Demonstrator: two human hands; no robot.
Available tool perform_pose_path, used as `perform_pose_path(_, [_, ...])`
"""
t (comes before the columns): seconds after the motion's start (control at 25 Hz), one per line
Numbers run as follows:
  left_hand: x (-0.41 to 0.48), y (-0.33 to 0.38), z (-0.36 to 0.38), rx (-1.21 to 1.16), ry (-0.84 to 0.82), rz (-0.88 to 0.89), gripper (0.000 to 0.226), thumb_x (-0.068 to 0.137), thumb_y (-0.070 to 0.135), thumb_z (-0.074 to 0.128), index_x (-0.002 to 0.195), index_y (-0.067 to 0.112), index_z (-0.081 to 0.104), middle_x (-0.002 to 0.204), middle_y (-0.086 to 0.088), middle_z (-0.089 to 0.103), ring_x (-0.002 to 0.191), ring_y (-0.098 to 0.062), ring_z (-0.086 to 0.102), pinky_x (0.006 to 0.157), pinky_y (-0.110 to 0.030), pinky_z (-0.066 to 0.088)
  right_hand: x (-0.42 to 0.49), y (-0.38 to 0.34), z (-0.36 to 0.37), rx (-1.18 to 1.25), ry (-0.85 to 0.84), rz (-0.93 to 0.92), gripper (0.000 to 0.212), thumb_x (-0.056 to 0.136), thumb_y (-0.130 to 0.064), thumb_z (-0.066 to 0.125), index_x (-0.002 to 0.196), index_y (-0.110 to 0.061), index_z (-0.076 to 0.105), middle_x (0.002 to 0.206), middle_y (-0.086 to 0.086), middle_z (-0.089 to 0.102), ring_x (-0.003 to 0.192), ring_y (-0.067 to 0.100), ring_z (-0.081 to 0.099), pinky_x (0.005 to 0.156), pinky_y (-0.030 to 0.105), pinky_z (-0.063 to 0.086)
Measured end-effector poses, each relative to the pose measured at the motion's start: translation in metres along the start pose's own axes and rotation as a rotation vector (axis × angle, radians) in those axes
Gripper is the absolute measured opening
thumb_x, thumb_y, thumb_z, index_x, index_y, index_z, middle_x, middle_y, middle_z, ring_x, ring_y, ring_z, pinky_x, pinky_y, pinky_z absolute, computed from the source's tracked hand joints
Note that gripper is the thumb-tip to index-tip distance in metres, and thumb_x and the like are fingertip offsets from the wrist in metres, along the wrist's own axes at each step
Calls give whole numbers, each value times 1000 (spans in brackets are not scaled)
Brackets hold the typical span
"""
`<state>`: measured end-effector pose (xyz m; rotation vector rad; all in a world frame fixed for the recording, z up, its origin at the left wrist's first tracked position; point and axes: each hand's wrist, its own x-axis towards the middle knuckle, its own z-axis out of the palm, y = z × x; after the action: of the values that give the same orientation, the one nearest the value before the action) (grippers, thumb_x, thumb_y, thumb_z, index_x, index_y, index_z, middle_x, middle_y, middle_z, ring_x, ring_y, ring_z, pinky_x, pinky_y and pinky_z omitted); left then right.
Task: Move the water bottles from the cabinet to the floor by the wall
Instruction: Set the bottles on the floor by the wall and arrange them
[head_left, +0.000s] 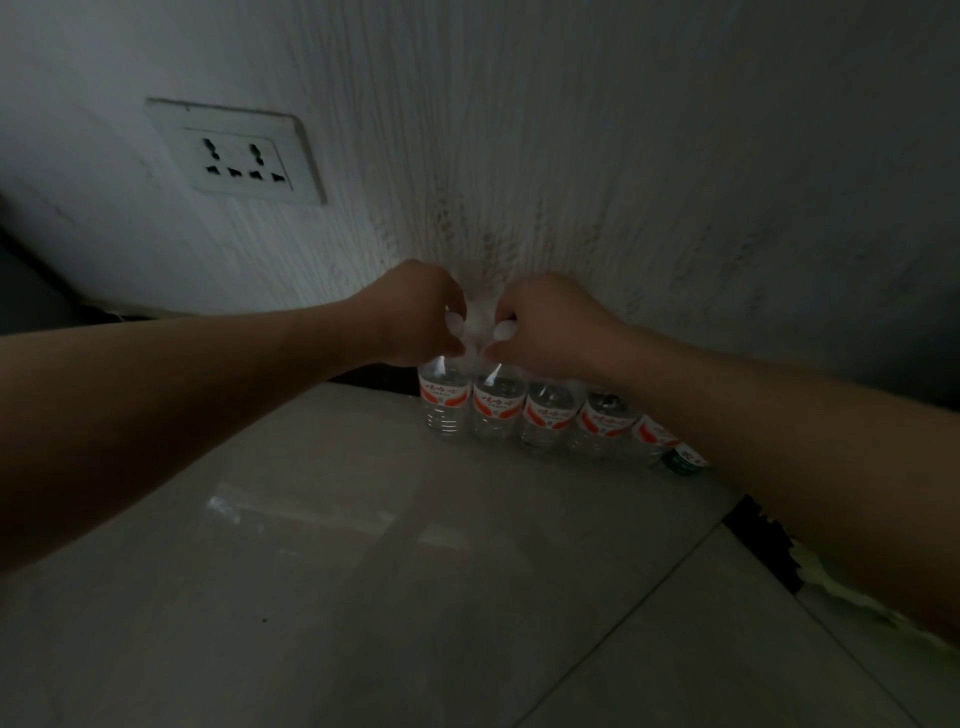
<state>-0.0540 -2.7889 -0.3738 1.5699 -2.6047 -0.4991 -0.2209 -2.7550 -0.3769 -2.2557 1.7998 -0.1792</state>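
Several clear water bottles with red and white labels stand in a row on the tiled floor against the grey wall. My left hand (423, 317) grips the white cap and neck of the leftmost bottle (444, 402). My right hand (545, 327) grips the cap and neck of the second bottle (496, 410). Both bottles stand upright with their bases at the floor. Two more bottles (548, 415) follow to the right, and my right forearm hides part of the bottles at the far end (652, 434).
A white wall socket (239, 153) sits on the wall at the upper left. A dark green-labelled bottle (685, 460) ends the row at the right. A dark skirting strip (763, 545) with chipped paint runs along the right. Light floor tiles (363, 571) spread in front.
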Motion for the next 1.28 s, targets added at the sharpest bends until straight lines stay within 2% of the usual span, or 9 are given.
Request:
perform_pose_path(0.2, [2,-5,2,7,5,6,37,79,31,78,112,14,71,116,-5,67,106,-20,60,83,-27,43,1,1,3,26,-13,11,31,79,-36,75,94,-9,72,90,4,69,77,13,58,55,27,40])
perform_pose_path(0.52, [1,-5,2,21,-13,2,43,75,24,80,116,15,68,117,-6,66,107,-21,60,80,-26,40,1,0,2,34,-26,14,30,73,-38,78,89,-14,69,84,0,63,78,17,60,63,26,40])
perform_pose_path(0.64, [0,-5,2,34,-18,25,37,78,20,77,114,13,69,113,-8,68,104,-22,61,78,-26,39,1,-2,1,18,-40,12,28,75,-33,76,94,-13,70,91,2,65,82,18,60,65,28,44])
perform_pose_path(0.88, [-1,-8,4,21,20,33,41,76,18,79,115,14,68,114,-8,68,105,-24,61,80,-26,40,1,-1,5,1,-18,2,31,78,-30,74,102,-12,69,100,5,65,91,21,60,69,27,39])
perform_pose_path(1.08, [0,-9,7,25,26,32,43,76,18,79,117,13,67,116,-9,67,107,-25,61,81,-27,41,1,1,7,25,-4,4,31,77,-30,74,102,-12,68,101,5,64,84,16,54,69,27,38])
perform_pose_path(1.28, [-3,-6,8,66,25,29,48,77,22,79,121,14,63,118,-9,66,109,-25,60,84,-28,42,-1,1,7,13,5,-7,38,79,-35,72,110,-15,65,102,2,62,92,20,59,74,30,46])
